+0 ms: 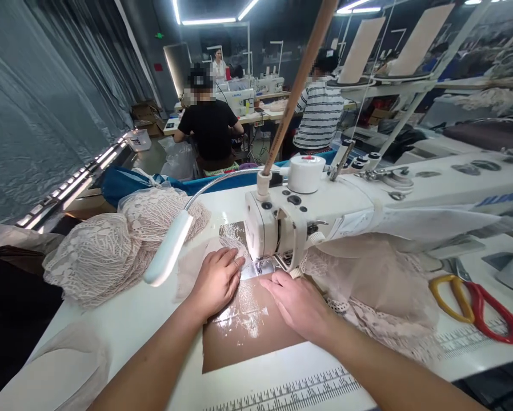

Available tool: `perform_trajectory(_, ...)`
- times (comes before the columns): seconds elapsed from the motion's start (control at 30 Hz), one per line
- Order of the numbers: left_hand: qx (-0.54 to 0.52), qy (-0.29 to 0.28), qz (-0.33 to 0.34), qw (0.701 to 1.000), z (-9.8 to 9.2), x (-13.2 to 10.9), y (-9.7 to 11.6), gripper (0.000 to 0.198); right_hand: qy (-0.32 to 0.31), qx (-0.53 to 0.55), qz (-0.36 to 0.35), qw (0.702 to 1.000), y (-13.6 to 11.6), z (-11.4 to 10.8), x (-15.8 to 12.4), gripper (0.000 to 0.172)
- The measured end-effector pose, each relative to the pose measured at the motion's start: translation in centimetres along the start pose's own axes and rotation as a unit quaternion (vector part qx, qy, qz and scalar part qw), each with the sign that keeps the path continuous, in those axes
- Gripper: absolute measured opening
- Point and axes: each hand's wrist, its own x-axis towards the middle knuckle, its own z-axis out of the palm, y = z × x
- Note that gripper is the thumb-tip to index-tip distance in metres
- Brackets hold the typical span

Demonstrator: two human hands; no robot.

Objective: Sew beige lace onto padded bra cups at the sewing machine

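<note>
At centre, the bare left hand hides part of the sheer beige fabric under its palm, while whether the bare right hand pinches anything cannot be told. The bottom edge cuts both bare forearms; the right one covers part of the black-marked ruler strip. The long white metal sewing machine runs off the right edge, its needle too small to make out. At lower left, a pale, flat, rounded piece is cut off.

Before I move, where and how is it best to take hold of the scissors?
Likely by the handles, with the right hand coming from the near side: their open loops lie toward you, while the blades point away.
</note>
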Motion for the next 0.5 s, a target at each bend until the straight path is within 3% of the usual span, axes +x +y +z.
perform_trajectory(0.3, 0.042, -0.017, -0.129, 0.991, -0.5, -0.4, -1.3, 0.036, -0.019, -0.012, 0.005, 1.0, -0.1, -0.2, 0.0, 0.038)
perform_trajectory(0.4, 0.053, -0.036, -0.152, 0.986, -1.9, -0.8, -1.0, 0.038, -0.02, -0.003, 0.001, 1.0, 0.0, -0.3, -0.1, 0.038)
perform_trajectory(0.5, 0.064, -0.054, -0.174, 0.981, -4.9, -2.4, -0.8, 0.044, -0.015, 0.001, -0.01, 1.0, 0.0, -0.3, -0.2, 0.038)
